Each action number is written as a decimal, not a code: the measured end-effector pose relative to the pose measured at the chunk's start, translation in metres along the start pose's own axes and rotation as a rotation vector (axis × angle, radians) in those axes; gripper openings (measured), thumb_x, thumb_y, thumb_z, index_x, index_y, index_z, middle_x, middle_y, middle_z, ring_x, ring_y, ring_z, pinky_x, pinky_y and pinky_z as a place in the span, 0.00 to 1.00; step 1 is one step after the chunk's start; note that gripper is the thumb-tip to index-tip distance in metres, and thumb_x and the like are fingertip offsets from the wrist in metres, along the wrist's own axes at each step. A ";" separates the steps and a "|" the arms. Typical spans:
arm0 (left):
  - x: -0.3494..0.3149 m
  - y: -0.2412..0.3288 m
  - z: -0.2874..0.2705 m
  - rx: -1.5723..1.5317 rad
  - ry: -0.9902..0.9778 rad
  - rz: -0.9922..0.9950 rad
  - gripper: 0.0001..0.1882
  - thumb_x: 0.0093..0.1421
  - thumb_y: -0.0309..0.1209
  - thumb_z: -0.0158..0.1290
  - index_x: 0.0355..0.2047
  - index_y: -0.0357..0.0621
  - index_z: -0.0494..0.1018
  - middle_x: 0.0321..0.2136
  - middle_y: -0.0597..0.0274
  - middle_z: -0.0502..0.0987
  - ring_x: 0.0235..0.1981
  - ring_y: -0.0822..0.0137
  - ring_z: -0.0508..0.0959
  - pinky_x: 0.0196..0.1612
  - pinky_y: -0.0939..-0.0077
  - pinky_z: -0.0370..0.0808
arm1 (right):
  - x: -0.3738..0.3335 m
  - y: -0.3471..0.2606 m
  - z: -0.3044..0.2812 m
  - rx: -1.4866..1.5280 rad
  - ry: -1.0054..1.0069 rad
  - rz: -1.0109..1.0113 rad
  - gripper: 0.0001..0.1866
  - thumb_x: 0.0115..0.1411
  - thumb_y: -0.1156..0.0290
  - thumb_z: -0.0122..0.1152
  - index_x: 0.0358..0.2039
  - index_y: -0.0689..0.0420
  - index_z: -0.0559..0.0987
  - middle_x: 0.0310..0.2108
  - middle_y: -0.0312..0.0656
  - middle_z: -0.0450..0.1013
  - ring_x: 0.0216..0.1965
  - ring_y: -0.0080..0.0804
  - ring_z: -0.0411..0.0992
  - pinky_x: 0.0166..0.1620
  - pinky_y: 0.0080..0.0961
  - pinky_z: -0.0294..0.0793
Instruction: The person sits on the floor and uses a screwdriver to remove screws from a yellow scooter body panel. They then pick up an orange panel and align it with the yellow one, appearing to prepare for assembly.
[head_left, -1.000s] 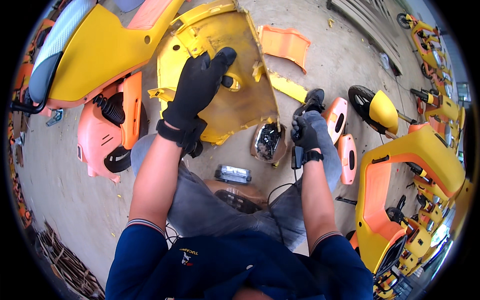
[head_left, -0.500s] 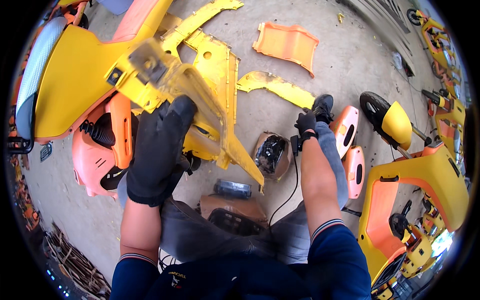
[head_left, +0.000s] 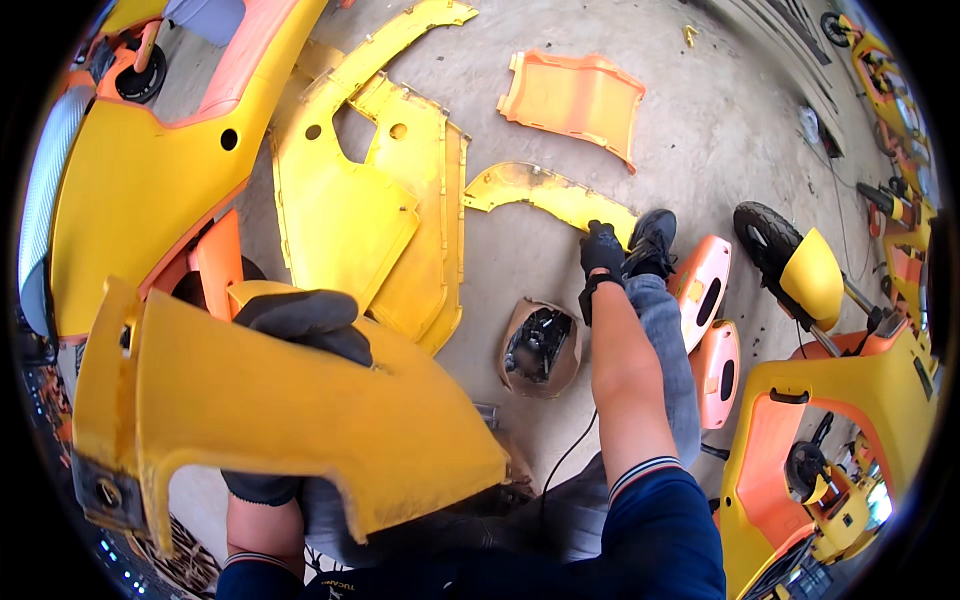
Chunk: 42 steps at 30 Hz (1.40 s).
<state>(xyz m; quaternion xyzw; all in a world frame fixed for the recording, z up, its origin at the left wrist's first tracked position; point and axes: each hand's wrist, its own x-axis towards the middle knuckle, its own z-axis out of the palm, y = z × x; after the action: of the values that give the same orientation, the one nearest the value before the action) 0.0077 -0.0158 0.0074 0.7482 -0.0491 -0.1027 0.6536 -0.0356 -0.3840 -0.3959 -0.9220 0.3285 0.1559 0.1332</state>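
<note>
My left hand point(head_left: 305, 322), in a dark glove, is closed on the upper edge of a large scuffed yellow scooter body panel point(head_left: 270, 400). The panel is raised close to me, smooth side up, and covers most of my left forearm; a dark bracket point(head_left: 108, 492) sits at its left end. My right hand point(head_left: 602, 250), also gloved, reaches down beside my right shoe. Its fingers are closed over the right end of a curved yellow trim panel point(head_left: 535, 188) lying on the floor; the fingertips are partly hidden. Other flat yellow panels point(head_left: 345, 220) overlap on the floor beyond.
An orange panel point(head_left: 575, 100) lies farther off. A wrapped bundle with black parts point(head_left: 541, 347) sits between my legs. Orange-and-white covers point(head_left: 714, 372) lie right of my leg. Yellow scooter bodies stand at left point(head_left: 140, 200) and right point(head_left: 850, 385); a wheel point(head_left: 768, 232) is at right.
My left hand has swung the large panel down and toward me, turning its smooth face up. My right hand has moved from beside my shoe onto the curved trim panel's end.
</note>
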 end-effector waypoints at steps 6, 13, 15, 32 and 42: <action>0.015 -0.019 -0.026 -0.287 -0.149 0.012 0.24 0.67 0.41 0.44 0.43 0.25 0.70 0.26 0.47 0.76 0.25 0.61 0.76 0.32 0.70 0.76 | 0.007 -0.004 0.023 -0.131 0.060 -0.048 0.10 0.61 0.68 0.49 0.42 0.51 0.74 0.41 0.50 0.72 0.41 0.48 0.76 0.41 0.41 0.76; 0.002 -0.002 -0.013 -0.173 -0.110 -0.048 0.22 0.67 0.39 0.44 0.46 0.25 0.68 0.31 0.48 0.76 0.28 0.63 0.77 0.35 0.72 0.77 | 0.009 -0.004 0.032 -0.088 0.258 -0.302 0.07 0.60 0.69 0.47 0.35 0.51 0.75 0.33 0.46 0.72 0.33 0.45 0.77 0.34 0.41 0.77; 0.001 -0.004 -0.003 -0.002 -0.059 0.108 0.23 0.67 0.40 0.45 0.47 0.26 0.68 0.32 0.49 0.76 0.28 0.64 0.77 0.37 0.71 0.77 | 0.007 -0.012 0.021 -0.065 0.242 -0.314 0.06 0.59 0.69 0.50 0.36 0.52 0.74 0.34 0.47 0.73 0.32 0.48 0.76 0.34 0.43 0.76; -0.017 0.015 0.002 -0.348 -0.453 -0.218 0.22 0.59 0.29 0.56 0.54 0.41 0.67 0.45 0.63 0.75 0.44 0.71 0.76 0.48 0.73 0.74 | -0.197 -0.119 -0.232 1.117 0.020 -0.392 0.12 0.57 0.68 0.65 0.25 0.58 0.72 0.17 0.33 0.67 0.16 0.20 0.65 0.22 0.21 0.65; -0.028 -0.002 0.016 -0.274 -0.566 -0.034 0.26 0.60 0.34 0.58 0.56 0.37 0.65 0.45 0.60 0.76 0.44 0.71 0.76 0.48 0.74 0.74 | -0.324 -0.163 -0.236 2.020 -0.450 -0.260 0.18 0.65 0.73 0.52 0.55 0.61 0.70 0.49 0.45 0.73 0.47 0.36 0.74 0.49 0.27 0.74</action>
<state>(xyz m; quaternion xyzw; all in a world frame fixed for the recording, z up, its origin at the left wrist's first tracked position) -0.0236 -0.0248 0.0056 0.5957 -0.2023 -0.3232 0.7069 -0.1213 -0.1608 -0.0350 -0.3594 0.1718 -0.0388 0.9164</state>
